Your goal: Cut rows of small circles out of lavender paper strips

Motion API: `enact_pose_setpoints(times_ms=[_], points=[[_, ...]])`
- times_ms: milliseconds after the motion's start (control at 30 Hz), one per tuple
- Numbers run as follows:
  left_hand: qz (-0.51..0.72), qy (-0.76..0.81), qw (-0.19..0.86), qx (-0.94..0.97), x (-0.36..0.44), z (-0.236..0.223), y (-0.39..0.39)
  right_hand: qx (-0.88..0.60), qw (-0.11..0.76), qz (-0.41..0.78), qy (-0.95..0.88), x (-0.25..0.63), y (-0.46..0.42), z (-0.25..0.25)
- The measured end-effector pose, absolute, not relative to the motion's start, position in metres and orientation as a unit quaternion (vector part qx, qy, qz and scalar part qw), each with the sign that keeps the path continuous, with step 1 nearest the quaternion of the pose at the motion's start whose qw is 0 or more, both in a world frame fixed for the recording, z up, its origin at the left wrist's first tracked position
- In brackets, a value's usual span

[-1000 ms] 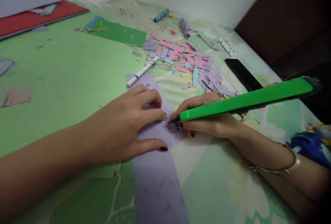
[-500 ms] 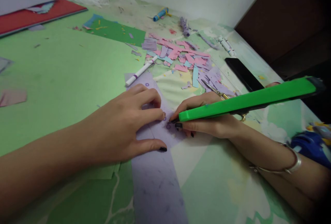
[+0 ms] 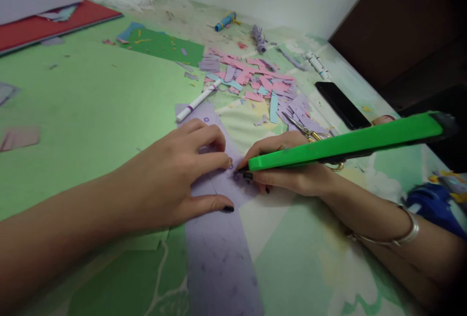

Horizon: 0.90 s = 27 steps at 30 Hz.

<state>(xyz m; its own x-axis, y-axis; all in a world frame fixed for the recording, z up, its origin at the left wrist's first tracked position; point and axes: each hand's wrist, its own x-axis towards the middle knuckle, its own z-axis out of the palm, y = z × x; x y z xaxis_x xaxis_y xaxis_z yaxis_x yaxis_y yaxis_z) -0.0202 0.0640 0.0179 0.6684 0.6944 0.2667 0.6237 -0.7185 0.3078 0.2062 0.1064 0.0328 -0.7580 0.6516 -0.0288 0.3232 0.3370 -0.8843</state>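
My left hand (image 3: pixel 175 170) lies on a piece of purple paper (image 3: pixel 219 253), fingers apart, its fingertips near small drawn rings. My right hand (image 3: pixel 301 181) grips a green utility knife (image 3: pixel 346 144) at a slant, the tip end down at the paper beside my left fingertips. The blade itself is too dark and small to make out. Another ring (image 3: pixel 206 119) shows above my left knuckles. Across the far end of the paper rests a white marker (image 3: pixel 199 100) with purple bands.
Beyond the hands are pink, purple and blue paper scraps (image 3: pixel 251 75). Gold-handled scissors (image 3: pixel 310 133) lie partly behind my right hand, near a black phone (image 3: pixel 343 104). Farther off are rolled paper pieces (image 3: pixel 225 21) and white markers (image 3: pixel 318 65). A blue object (image 3: pixel 434 204) stands at right.
The utility knife and my right hand have shifted very slightly left. My left hand keeps its place on the purple paper.
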Motion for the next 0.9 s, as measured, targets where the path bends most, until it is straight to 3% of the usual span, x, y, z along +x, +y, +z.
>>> enact_pose_setpoints(times_ms=[600, 900], points=[[0.18, 0.363, 0.095, 0.909, -0.0199, 0.0187, 0.0638, -0.334, 0.164, 0.513, -0.774, 0.207, 0.1054, 0.0305], [0.181, 0.355, 0.045, 0.916, -0.0204, 0.0155, 0.065, -0.33, 0.176, 0.444, -0.814, 0.2059, 0.1026, 0.033]])
